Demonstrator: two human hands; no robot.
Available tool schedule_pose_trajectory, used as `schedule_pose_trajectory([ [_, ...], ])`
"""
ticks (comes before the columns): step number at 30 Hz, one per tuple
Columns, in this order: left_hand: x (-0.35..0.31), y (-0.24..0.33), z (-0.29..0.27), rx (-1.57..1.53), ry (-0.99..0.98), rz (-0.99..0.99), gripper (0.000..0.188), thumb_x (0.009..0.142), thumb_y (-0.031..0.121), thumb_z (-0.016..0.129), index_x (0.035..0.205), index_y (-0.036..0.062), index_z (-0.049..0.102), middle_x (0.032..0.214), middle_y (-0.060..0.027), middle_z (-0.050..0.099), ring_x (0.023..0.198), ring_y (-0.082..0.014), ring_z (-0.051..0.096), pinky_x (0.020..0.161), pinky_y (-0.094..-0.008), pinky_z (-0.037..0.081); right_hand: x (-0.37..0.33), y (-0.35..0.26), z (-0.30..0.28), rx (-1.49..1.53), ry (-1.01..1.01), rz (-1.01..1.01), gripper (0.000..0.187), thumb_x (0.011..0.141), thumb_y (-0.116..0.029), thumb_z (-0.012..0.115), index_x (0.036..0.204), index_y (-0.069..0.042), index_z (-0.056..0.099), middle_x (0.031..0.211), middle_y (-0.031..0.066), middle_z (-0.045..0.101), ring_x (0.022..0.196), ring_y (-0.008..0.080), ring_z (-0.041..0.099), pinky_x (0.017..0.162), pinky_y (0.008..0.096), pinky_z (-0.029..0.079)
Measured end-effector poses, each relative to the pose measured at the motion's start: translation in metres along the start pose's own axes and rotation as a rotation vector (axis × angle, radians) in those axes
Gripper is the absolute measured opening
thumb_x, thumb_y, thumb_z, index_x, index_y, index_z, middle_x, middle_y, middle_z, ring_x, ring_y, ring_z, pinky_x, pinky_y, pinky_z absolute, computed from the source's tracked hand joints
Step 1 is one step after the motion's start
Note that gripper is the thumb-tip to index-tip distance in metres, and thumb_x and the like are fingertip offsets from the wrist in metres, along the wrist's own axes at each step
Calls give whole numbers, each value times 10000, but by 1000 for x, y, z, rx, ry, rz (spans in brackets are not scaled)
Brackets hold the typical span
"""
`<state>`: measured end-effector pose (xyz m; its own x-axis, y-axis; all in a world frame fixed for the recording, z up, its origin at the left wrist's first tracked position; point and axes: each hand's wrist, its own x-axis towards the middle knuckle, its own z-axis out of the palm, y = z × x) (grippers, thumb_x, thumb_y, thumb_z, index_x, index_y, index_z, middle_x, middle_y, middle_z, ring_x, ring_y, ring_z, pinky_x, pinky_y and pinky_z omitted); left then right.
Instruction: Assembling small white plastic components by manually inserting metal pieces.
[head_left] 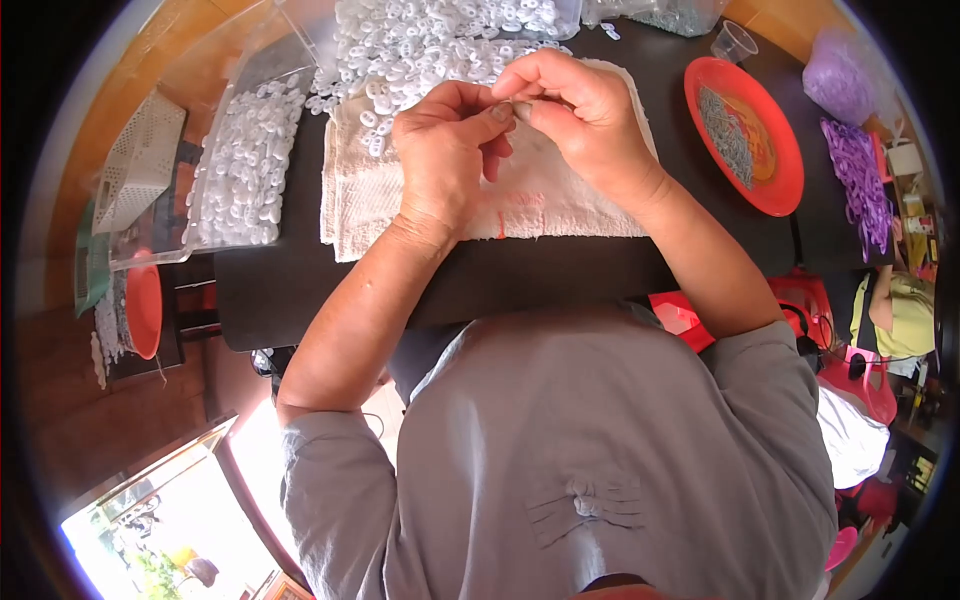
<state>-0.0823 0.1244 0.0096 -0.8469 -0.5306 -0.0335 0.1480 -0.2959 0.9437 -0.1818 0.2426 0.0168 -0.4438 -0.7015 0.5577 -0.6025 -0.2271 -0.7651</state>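
Delicately pinching a tiny, barely visible piece [517,108] between both hands [595,128] above the cream towel [575,205] on the dark tabletop [560,275], likely to lose it among loose white plastic ovals [420,65] through any slip.

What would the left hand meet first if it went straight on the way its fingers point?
Most likely the right hand: it sits just ahead of the left hand, touching it or nearly so, though depth is hard to judge in this view.
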Motion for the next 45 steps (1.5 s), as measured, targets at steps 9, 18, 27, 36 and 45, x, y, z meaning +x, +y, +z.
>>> schedule_pose_trajectory([
  [9,3,1,-2,-113,48,-111,89,843,-5,619,921,-35,589,764,-129,639,565,-167,589,447,-269,427,0,15,-12,13,-9,145,225,862,10,560,1083,-21,586,951,9,637,868,81,580,779,238,483],
  [18,7,-1,-5,-117,51,-121,99,844,-5,621,930,-45,592,772,-135,647,563,-166,595,450,-265,427,3,12,-13,-79,-34,246,100,862,-50,589,948,-7,617,825,17,620,759,88,563,692,250,467],
  [27,4,2,-2,2,3,-139,101,845,18,636,911,-57,621,744,-116,647,545,-150,587,421,-248,409,0,18,-12,-116,-38,188,54,868,-49,570,875,-5,601,695,0,564,618,68,517,577,236,445],
  [36,-4,-1,4,94,85,23,38,847,-4,610,831,-39,613,670,-68,611,508,-100,541,386,-227,376,-2,12,2,-104,-10,135,32,843,-7,568,824,1,591,652,-5,547,589,61,499,537,225,401],
  [45,17,12,-16,101,-42,62,102,823,52,622,829,-49,635,651,-79,607,481,-119,531,379,-235,344,0,18,4,-37,109,158,67,832,-49,619,889,-16,624,712,37,603,614,83,535,568,244,438],
])
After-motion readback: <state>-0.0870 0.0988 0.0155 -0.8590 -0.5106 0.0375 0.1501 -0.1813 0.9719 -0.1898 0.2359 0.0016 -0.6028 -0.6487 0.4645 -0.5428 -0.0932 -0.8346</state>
